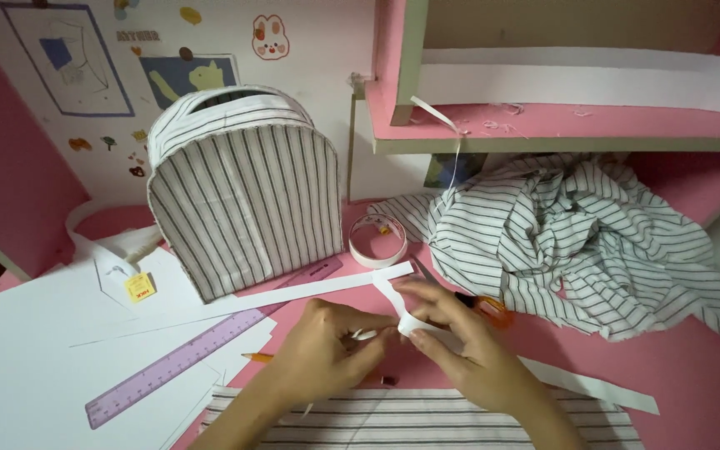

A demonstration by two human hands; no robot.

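The left hand [327,346] and right hand [460,346] meet on a paper strip [397,312] at the desk's centre. The ruler [202,350] lies at nine o'clock, the bag [239,200] at eleven, the tape roll [377,240] at twelve, and the heaped cloth [577,233] at two.

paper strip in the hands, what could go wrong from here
1. Both hands, left hand and right hand, pinch the white paper strip where it bends; it might crease or tear there.
2. The scissors lie right behind the right hand, so the fingers could catch the blades.
3. The roll of tape sits close by and could get knocked.
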